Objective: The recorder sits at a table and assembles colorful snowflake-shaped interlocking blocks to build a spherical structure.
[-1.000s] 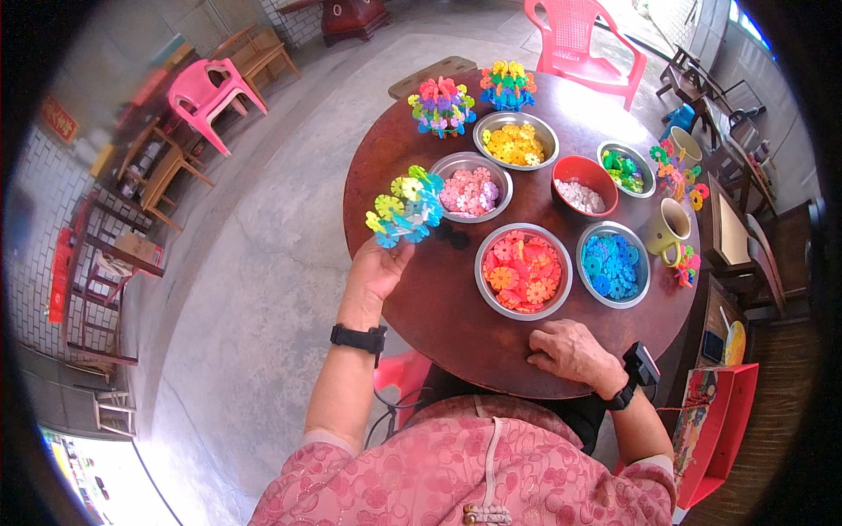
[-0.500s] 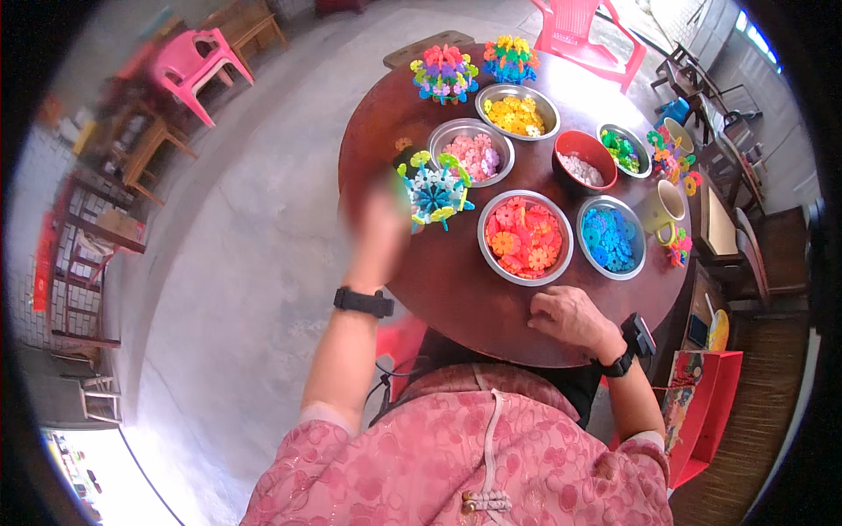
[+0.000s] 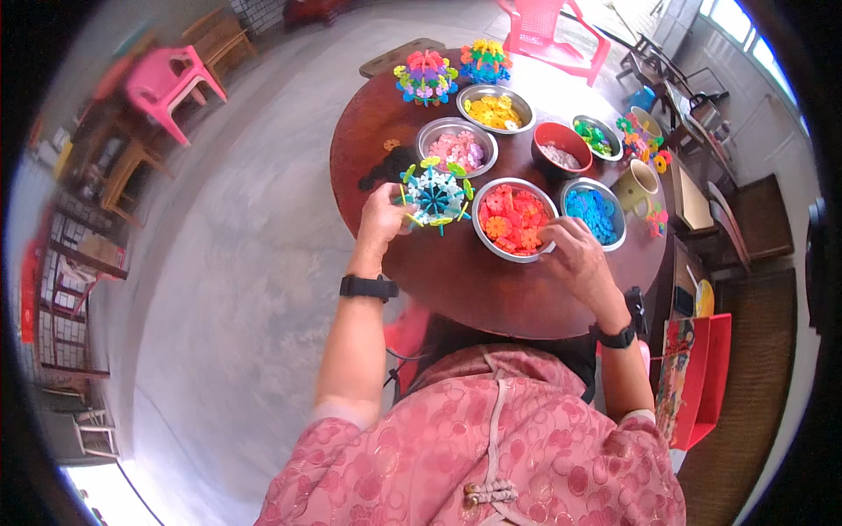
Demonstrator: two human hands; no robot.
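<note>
My left hand [image 3: 383,218] grips a ball built of blue, green and yellow plastic snowflake pieces [image 3: 434,195], held just above the round dark wooden table [image 3: 456,280]. My right hand [image 3: 574,256] reaches to the near rim of a steel bowl of red and orange pieces [image 3: 513,219], fingertips at the pieces; whether it holds one is unclear. A steel bowl of pink pieces [image 3: 457,146] sits just behind the ball, and a bowl of blue pieces [image 3: 593,210] lies to the right.
Farther back stand bowls of yellow [image 3: 495,108], white [image 3: 561,151] and green pieces [image 3: 596,134], two finished colourful balls [image 3: 427,75], and a green mug [image 3: 638,182]. Pink plastic chairs [image 3: 167,88] stand on the concrete floor; a red box [image 3: 702,377] is at right.
My left hand has brought the ball closer and turned it. My right hand has lifted off the table's near edge and moved up to the red-and-orange bowl.
</note>
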